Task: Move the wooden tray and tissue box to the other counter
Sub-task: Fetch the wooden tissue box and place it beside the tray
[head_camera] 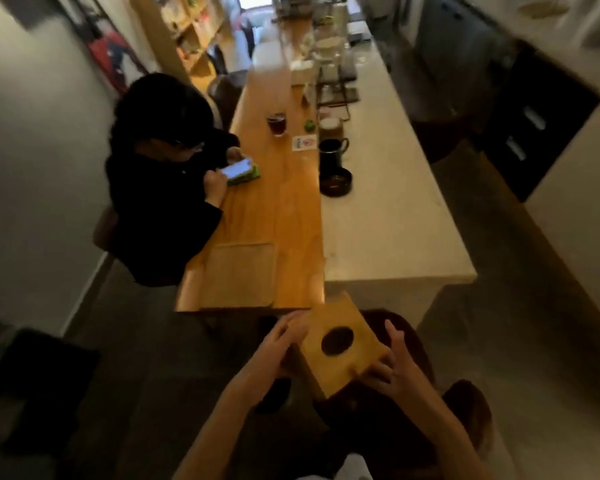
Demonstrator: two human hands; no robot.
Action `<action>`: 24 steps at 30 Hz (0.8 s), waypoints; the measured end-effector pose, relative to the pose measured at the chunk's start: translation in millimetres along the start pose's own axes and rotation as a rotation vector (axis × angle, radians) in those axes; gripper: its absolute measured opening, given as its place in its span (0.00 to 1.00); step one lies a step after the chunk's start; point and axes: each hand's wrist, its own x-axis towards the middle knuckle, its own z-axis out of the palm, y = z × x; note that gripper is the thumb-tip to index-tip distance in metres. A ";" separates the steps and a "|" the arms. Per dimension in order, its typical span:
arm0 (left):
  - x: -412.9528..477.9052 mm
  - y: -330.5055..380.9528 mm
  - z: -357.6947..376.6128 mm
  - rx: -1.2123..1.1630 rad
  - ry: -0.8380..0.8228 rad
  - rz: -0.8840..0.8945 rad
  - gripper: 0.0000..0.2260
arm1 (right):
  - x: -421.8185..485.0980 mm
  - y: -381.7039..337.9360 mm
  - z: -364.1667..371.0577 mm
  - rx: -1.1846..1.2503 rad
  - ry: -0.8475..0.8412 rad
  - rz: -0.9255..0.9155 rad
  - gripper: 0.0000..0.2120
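Note:
A wooden tissue box (340, 344) with a dark oval hole in its top is held in the air just off the near end of the counters. My left hand (278, 344) presses its left side and my right hand (395, 365) grips its right near corner. The wooden tray (239, 275) lies flat on the near end of the wooden counter (291, 209), apart from both hands. To the right of the wooden counter runs a pale stone counter (388, 216).
A person in black sits at the wooden counter's left side holding a phone (238, 169). A glass of dark drink (277, 124), a black mug (330, 152), a black ashtray (336, 181) and several jars stand farther along. Dark cabinets line the right.

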 end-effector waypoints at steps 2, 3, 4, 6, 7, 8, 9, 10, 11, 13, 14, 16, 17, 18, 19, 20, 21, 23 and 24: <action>1.4 -2.4 -7.2 0.052 -0.007 -0.035 0.21 | 11.7 -20.0 -10.3 -0.105 -0.127 0.062 0.41; 1.9 -2.3 -7.8 0.067 -0.007 -0.063 0.21 | 15.4 -27.3 -10.9 -0.185 -0.204 0.091 0.37; 3.1 -1.5 -5.9 0.068 0.002 -0.086 0.21 | 17.5 -32.5 -10.0 -0.264 -0.273 0.106 0.33; 10.3 0.7 -2.2 0.043 0.040 -0.087 0.23 | 24.6 -40.7 -1.8 -0.355 -0.324 0.096 0.29; 15.7 3.2 -1.4 0.020 0.069 -0.073 0.24 | 29.8 -44.0 3.5 -0.358 -0.313 0.086 0.30; 22.0 6.4 -1.3 -0.014 0.103 -0.058 0.26 | 35.8 -47.0 9.7 -0.339 -0.289 0.080 0.31; 29.0 10.2 -1.7 -0.066 0.145 -0.045 0.28 | 43.0 -49.0 16.3 -0.317 -0.250 0.075 0.32; 37.1 14.1 -3.0 -0.125 0.193 -0.031 0.30 | 52.2 -50.5 23.7 -0.298 -0.198 0.071 0.32; 46.5 18.0 -5.3 -0.164 0.244 -0.013 0.32 | 62.0 -52.2 30.5 -0.274 -0.142 0.063 0.31; 67.9 24.7 -12.8 -0.152 0.282 0.032 0.37 | 83.5 -55.4 43.5 -0.219 -0.035 0.030 0.28; 77.8 26.9 -17.9 -0.126 0.252 0.052 0.39 | 94.4 -57.0 49.5 -0.198 0.012 0.006 0.27; 93.0 32.6 -31.7 -0.046 0.151 0.071 0.38 | 115.0 -60.2 63.1 -0.174 0.100 -0.037 0.26; 100.3 36.1 -41.6 -0.002 0.109 0.081 0.35 | 124.9 -61.2 69.8 -0.170 0.140 -0.056 0.27; 107.9 40.2 -52.6 0.035 0.078 0.090 0.32 | 134.4 -61.5 75.6 -0.168 0.172 -0.073 0.29; 115.9 45.1 -63.9 0.066 0.057 0.095 0.30 | 143.0 -61.5 80.8 -0.170 0.201 -0.089 0.32; 124.1 50.7 -74.4 0.098 0.037 0.095 0.27 | 150.9 -61.5 85.5 -0.181 0.230 -0.108 0.34; 131.9 56.2 -82.9 0.132 0.019 0.083 0.26 | 157.7 -61.2 89.3 -0.200 0.260 -0.130 0.35; 145.6 64.3 -94.9 0.193 -0.005 0.027 0.26 | 167.1 -60.1 94.3 -0.249 0.320 -0.173 0.34; 151.0 67.0 -98.3 0.221 -0.014 0.003 0.26 | 170.2 -58.8 95.8 -0.266 0.344 -0.189 0.33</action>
